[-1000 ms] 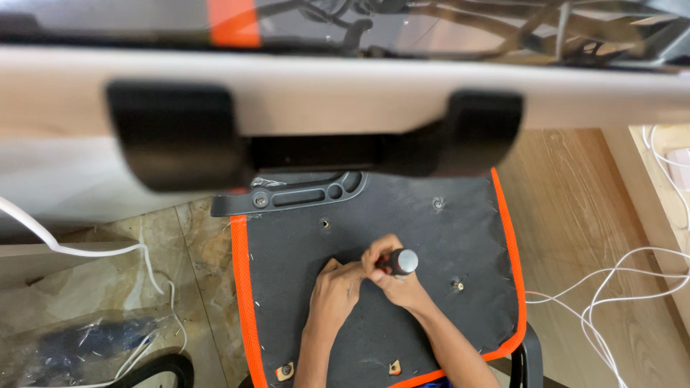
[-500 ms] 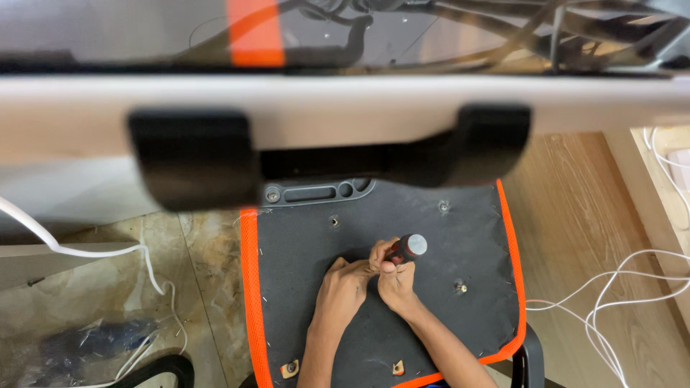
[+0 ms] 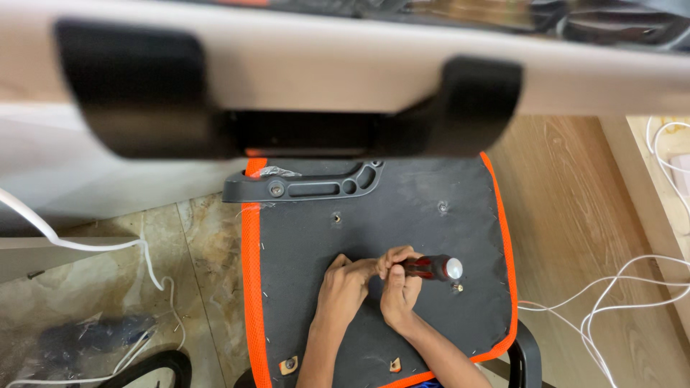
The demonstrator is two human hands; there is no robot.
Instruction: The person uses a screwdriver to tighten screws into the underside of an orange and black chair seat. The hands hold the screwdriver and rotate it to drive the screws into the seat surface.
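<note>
**Screwdriver lying flat across the seat panel, both hands on it**

Blurry pale bar (image 3: 345, 68) with a dark bracket (image 3: 287, 108) filling the top of the view, too close to make out much. Below that, wooden floor (image 3: 575, 215) on the right, stone-look tiles (image 3: 180, 287) on the left.

Big dark seat panel (image 3: 402, 237) with orange mesh edging (image 3: 251, 302), underside up, taking most of the middle. Black plastic handle piece (image 3: 302, 188) lying across its upper left corner, sticking out past the orange edge. White cables (image 3: 611, 294) looping over the wood on the right, another white cable (image 3: 86, 244) snaking over the tiles on the left. Couple of small holes (image 3: 336, 216) in the panel nearer the top, well apart from the hands.

Now the hands, about mid-panel, touching each other. Right hand (image 3: 399, 287) wrapped around the screwdriver (image 3: 431, 267), fingers curled shut on the black-and-red grip. Left hand (image 3: 346, 284) just beside it on the left, fingers bent and pressed together at the tip end, looks like pinching near the shaft, but can't tell exactly what's between the fingertips since the right hand covers it.

Screwdriver lying nearly flat, long axis running left to right across the panel. Silvery butt cap (image 3: 453, 269) pointing right, poking out past the right hand. Working end pointing left, hidden between the two hands.

Tiny screw (image 3: 460, 288) on the panel just below the butt cap, close but not touching.
</note>
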